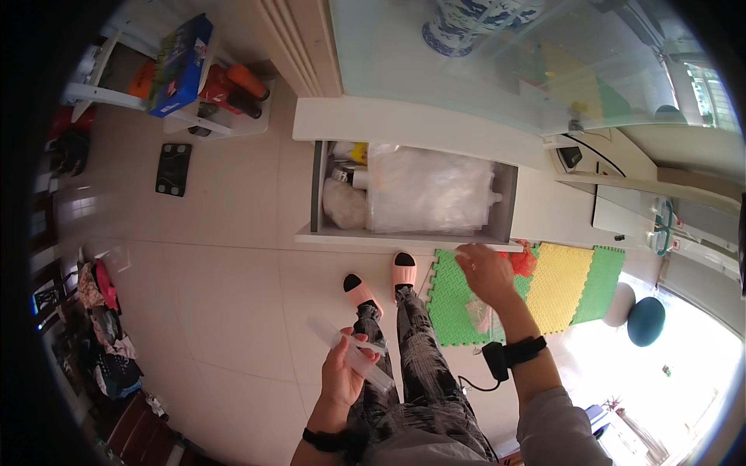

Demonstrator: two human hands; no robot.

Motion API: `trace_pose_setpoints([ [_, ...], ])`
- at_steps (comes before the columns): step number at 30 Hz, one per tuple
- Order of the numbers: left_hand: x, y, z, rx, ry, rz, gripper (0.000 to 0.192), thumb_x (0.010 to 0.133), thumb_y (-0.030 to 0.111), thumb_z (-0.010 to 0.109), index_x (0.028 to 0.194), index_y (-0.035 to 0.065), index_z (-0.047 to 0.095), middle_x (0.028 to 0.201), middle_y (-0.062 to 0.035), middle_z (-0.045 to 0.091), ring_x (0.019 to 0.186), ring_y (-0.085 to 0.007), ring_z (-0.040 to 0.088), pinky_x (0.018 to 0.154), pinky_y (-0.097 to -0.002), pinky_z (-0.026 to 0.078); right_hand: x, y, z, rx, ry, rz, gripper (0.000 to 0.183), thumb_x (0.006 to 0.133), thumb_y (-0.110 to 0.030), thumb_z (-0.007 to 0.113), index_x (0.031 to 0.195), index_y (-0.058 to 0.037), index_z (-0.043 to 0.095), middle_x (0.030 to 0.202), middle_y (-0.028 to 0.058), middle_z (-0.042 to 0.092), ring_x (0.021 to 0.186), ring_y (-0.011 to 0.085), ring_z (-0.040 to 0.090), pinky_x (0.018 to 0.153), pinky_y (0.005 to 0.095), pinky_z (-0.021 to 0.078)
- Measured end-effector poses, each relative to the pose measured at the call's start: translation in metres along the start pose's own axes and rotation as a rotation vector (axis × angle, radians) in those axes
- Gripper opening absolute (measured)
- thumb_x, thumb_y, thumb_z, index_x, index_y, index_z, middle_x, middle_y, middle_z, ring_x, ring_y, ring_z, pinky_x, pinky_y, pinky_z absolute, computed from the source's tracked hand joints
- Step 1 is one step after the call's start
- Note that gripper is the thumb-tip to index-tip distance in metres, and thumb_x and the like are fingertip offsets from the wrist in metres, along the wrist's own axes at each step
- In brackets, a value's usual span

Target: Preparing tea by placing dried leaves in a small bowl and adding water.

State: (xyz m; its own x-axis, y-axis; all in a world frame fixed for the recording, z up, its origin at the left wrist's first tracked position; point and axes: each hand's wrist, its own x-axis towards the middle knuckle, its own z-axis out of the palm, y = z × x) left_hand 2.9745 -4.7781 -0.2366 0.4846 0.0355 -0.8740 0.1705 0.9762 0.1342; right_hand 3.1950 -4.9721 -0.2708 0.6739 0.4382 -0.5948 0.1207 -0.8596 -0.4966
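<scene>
My left hand (pixel 344 373) grips a long, flat strip of translucent plastic (pixel 368 366), perhaps a folded bag. Its far end is blurred. My right hand (pixel 485 274) is at the front edge of a pulled-out drawer (pixel 417 239), near its right end, with the fingers bent. Whether it touches the drawer front is unclear. Inside the drawer, a stack of clear plastic bags (pixel 428 189) covers most of the space. To their left are a whitish bundle (pixel 344 204), a roll of tape (pixel 341 173) and a yellow packet (pixel 359 152).
The drawer belongs to a white cabinet (pixel 419 119) with glass above and a blue-and-white vase (pixel 446 38) behind it. Green and yellow foam mats (pixel 556 285) lie at right. A bathroom scale (pixel 173 169) sits on the tiled floor (pixel 233 291); a shelf holds a blue box (pixel 182 67).
</scene>
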Motion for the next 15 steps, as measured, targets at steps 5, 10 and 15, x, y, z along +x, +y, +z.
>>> trace_pose_setpoints([
  [5,0.005,-0.005,0.004,0.013,-0.017,0.02,0.029,0.09,0.028,0.049,0.113,0.0112,0.042,0.102,-0.0097,0.052,0.081,-0.0235,0.06,0.082,-0.0405,0.046,0.025,0.025,-0.018,-0.42,0.214,-0.179,0.035,0.081,-0.032,0.056,0.105,-0.0068,0.057,0.099,0.0133,0.058,0.093,0.0286,0.055,0.081,0.0401,0.0428],
  [10,0.015,-0.015,0.022,0.056,-0.045,0.047,0.03,0.09,0.031,0.048,0.111,0.0112,0.043,0.102,-0.0077,0.051,0.09,-0.0252,0.058,0.089,-0.0408,0.041,0.01,0.0,0.014,-0.309,0.074,-0.089,0.05,0.08,-0.033,0.059,0.118,-0.0037,0.046,0.119,0.017,0.047,0.109,0.0314,0.047,0.089,0.0405,0.0393],
  [15,0.022,-0.025,0.02,0.161,0.034,0.163,0.032,0.09,0.038,0.046,0.11,0.0126,0.044,0.107,-0.0028,0.045,0.099,-0.0223,0.05,0.095,-0.0375,0.032,-0.048,-0.084,0.02,0.327,-0.653,-0.18,0.055,0.08,-0.035,0.061,0.126,-0.0097,0.044,0.096,0.0113,0.06,0.092,0.0228,0.059,0.079,0.0332,0.0459],
])
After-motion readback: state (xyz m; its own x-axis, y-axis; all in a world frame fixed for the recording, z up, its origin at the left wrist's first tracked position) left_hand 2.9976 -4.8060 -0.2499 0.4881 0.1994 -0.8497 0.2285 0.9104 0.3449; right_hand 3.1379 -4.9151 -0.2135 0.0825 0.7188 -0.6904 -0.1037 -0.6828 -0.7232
